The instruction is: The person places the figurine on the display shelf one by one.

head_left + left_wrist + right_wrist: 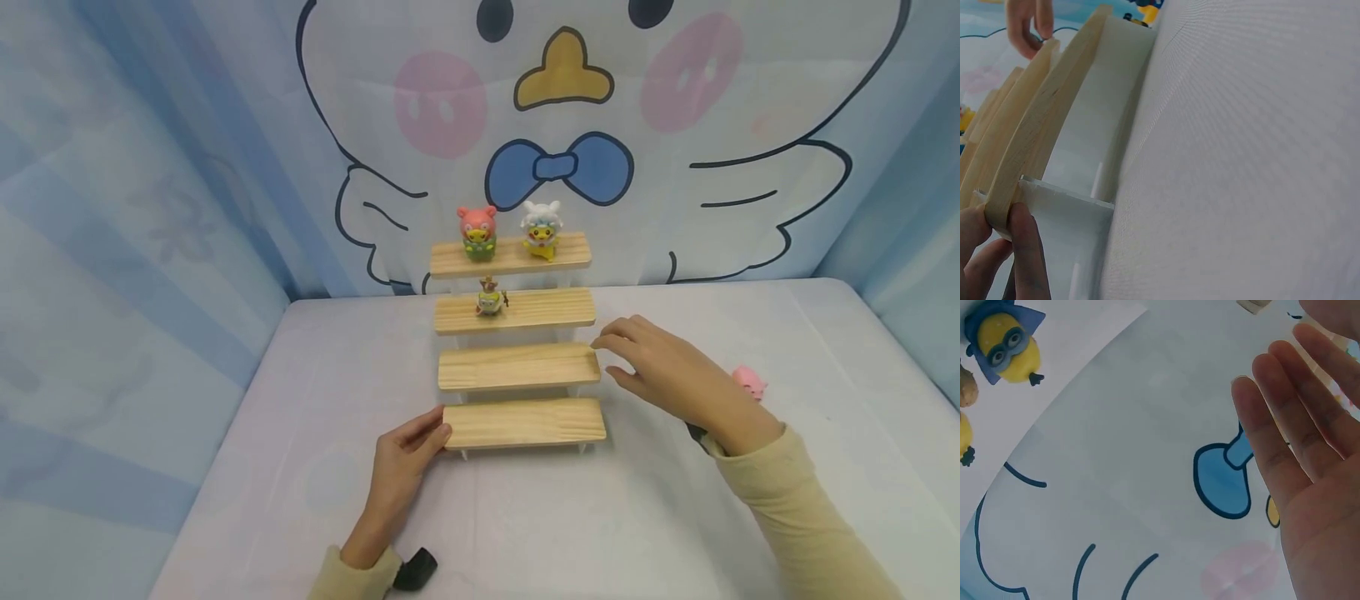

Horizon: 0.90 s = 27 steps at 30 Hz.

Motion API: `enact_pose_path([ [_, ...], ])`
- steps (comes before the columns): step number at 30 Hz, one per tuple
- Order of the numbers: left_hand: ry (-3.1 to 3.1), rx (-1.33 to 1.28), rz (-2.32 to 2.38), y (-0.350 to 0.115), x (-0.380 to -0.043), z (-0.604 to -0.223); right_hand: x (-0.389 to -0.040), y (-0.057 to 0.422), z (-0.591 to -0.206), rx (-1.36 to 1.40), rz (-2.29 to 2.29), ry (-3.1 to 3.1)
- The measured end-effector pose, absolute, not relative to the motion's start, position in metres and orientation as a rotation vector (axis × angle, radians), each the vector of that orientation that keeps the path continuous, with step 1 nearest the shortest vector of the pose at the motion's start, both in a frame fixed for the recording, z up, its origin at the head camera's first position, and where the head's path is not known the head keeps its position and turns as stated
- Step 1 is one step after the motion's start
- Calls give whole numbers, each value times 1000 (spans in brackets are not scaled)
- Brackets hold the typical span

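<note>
A stepped display shelf with several pale wooden boards [525, 422] on white supports stands at the middle of the table. My left hand [405, 458] pinches the left end of the lowest board, thumb and fingers at its edge [999, 215]. Beside the right end of the board second from the bottom [517, 367], my right hand [667, 367] hovers with loosely extended fingers right at the corner. Its palm [1322, 531] shows bare in the right wrist view. On the top board are a pink-hooded figurine [477, 233] and a white-hooded yellow figurine [542, 231]; a small brown-topped figurine [490, 298] stands one board lower.
A pink figurine [748, 382] sits on the white table [315, 375], partly behind my right forearm. In the right wrist view, a yellow goggled figurine with blue [1007, 347] lies at the left edge. A curtain with a cartoon print [750, 217] hangs behind the table.
</note>
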State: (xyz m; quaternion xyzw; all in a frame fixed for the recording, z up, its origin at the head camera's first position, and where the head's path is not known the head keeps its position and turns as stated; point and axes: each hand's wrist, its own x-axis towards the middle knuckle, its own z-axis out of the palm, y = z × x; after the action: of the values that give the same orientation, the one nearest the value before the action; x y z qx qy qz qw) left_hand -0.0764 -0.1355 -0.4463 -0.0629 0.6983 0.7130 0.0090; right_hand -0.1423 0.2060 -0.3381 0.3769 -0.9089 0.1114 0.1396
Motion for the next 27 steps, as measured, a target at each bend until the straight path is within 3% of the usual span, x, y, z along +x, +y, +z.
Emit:
enact_pose_path([
  [27,2168,-217,2241,-135,-77,-447,-131,254,-360,943,225,-2836],
])
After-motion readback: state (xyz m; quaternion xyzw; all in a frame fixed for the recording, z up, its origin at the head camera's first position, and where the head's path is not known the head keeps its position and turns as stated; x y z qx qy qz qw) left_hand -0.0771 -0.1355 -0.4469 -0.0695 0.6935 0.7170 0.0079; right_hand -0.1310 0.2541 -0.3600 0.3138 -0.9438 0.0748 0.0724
